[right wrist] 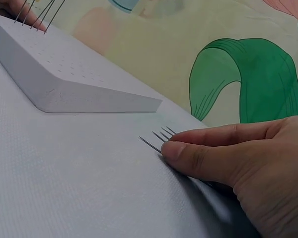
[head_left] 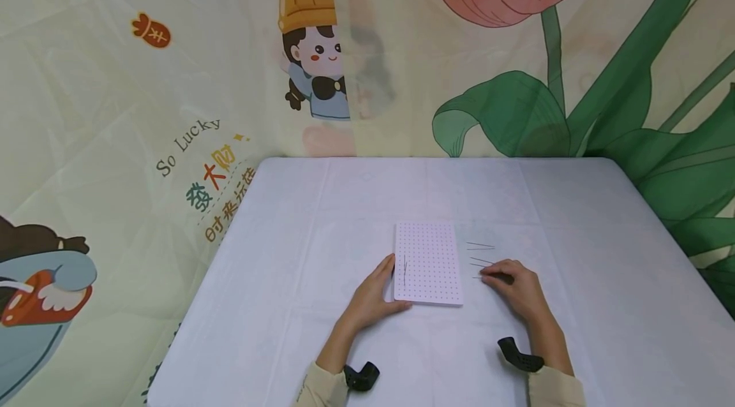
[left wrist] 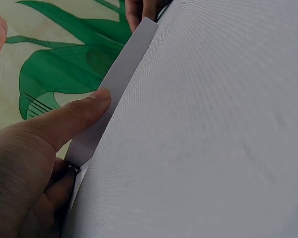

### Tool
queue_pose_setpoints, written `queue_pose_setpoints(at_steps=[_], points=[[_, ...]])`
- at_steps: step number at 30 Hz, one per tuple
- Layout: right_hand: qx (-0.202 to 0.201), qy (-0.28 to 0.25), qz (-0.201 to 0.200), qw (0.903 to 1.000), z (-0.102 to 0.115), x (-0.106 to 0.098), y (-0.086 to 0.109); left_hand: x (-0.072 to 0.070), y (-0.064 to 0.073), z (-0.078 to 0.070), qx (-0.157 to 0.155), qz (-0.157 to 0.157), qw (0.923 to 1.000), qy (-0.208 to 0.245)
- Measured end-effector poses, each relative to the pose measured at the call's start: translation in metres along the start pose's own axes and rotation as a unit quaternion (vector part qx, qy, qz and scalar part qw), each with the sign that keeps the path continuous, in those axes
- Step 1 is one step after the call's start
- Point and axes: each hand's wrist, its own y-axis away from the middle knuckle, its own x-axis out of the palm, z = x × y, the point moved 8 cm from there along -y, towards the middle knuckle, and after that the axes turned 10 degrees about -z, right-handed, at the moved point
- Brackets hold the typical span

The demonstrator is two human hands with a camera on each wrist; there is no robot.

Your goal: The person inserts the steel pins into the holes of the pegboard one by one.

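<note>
A white pegboard (head_left: pixel 429 263) with rows of small holes lies flat on the table. Several thin metal pins (right wrist: pixel 39 17) stand upright in it along its left side. My left hand (head_left: pixel 373 295) holds the board at its near left corner, the thumb (left wrist: pixel 89 109) along the near edge and the fingers against the left side. To the right of the board, my right hand (head_left: pixel 517 286) pinches a thin metal pin (right wrist: pixel 150 144) between thumb and fingertips, low over the table. More loose pins (head_left: pixel 481 246) lie in a row just beyond that hand.
White cloth covers the table (head_left: pixel 344 203). Behind it hangs a printed backdrop (head_left: pixel 390 43) with a large flower, leaves and cartoon figures. A black wrist device (head_left: pixel 362 377) sits at the left sleeve, and another black device (head_left: pixel 519 355) at the right.
</note>
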Motion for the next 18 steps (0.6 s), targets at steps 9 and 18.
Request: queue_pose_setpoints(at_steps=[9, 18], points=[[-0.010, 0.018, 0.007, 0.9998, 0.0042, 0.0022, -0.0008, 0.0002, -0.0002, 0.0005, -0.004, 0.000, 1.0000, -0.001], [-0.012, 0.022, 0.022, 0.9994, 0.0094, 0.0036, -0.0019, 0.0015, -0.0001, 0.0026, -0.008, 0.001, 1.0000, 0.001]])
